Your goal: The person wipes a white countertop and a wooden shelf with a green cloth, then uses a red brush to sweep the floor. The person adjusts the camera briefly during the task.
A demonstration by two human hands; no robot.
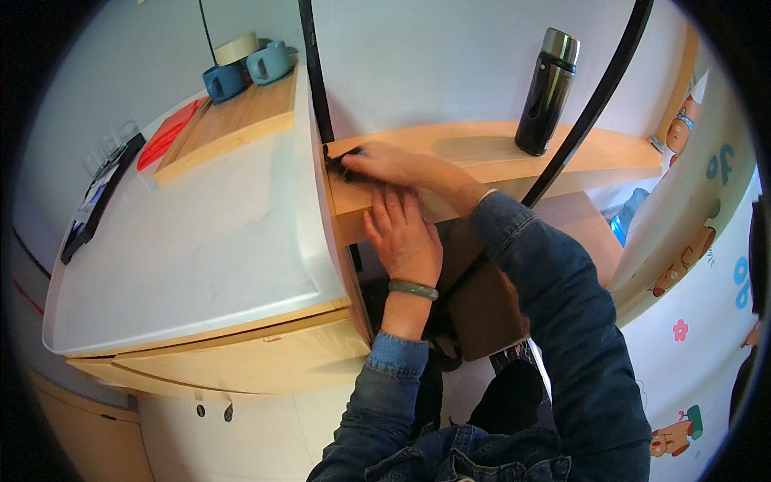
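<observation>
A dark cloth (344, 164) is bunched under the fingers of my right hand (385, 164), pressed against the wooden shelf (421, 141) at its left end, beside a black post. The right hand is slightly blurred. My left hand (405, 232), with a green bangle at the wrist, rests its fingertips on the shelf's front edge, just below the right hand, and holds nothing visible. On the same shelf, further right, stands a black vacuum flask (547, 93) with a metal cap.
To the left is a white countertop (229, 241) with a wooden board (253, 114), blue mugs (224, 82), a roll of tape (236, 49), red cloth (170, 134) and a black tray (102, 202). Slanting black posts cross the shelf. A printed curtain (680, 289) hangs right; part of another person shows at the far right.
</observation>
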